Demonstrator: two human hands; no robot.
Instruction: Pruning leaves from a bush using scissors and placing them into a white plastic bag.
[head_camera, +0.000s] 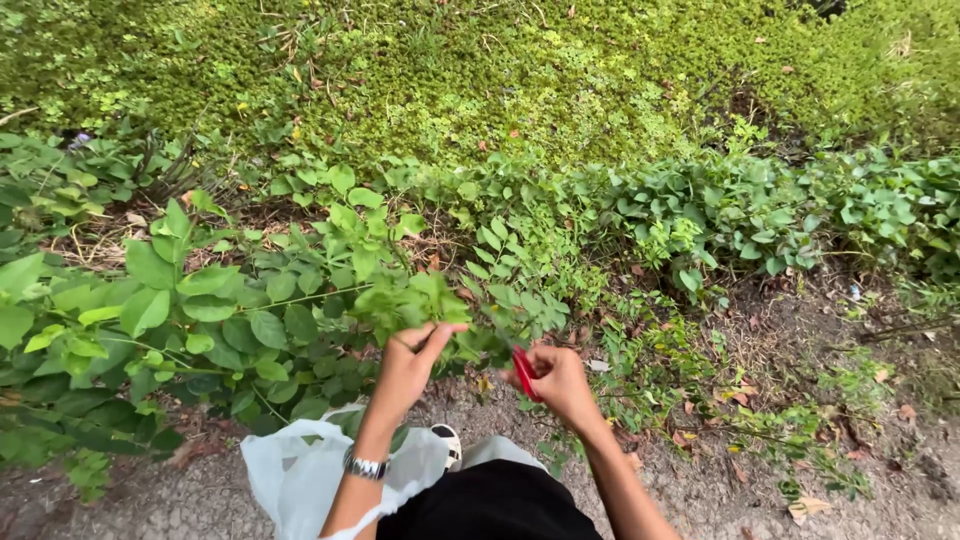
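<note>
White thin plastic makes the only package in view: a soft, crumpled bag (300, 470) at the lower centre-left of the frame, hanging by the left forearm just under a metal wristwatch (365, 467). The bag has no label that I can see, and its inside is hidden, so I cannot tell what it contains.

At the lower centre, the left hand (410, 365) reaches up into the plants. Its thumb and first fingers (440, 335) are pinched together around a leafy green stem (415, 300), and the other fingers are curled toward the palm. The stem belongs to a bush with broad leaves (200, 300) that fills the left middle of the frame.

The right hand (560, 385) is just beside the left one, a little to the right. Its fingers are closed around the red handles of a pair of scissors (524, 372), which point up and left toward the held stem. The blades are mostly covered by leaves, so I cannot tell if they are open or touching the stem.

Low green ground cover (560, 70) fills the upper part of the frame, and a band of small-leaved plants (760, 215) crosses the right middle. Bare soil with dry brown leaves (800, 400) lies at the lower right. Black clothing (490, 505) and a white shoe tip (446, 440) show at the bottom centre, between the arms.
</note>
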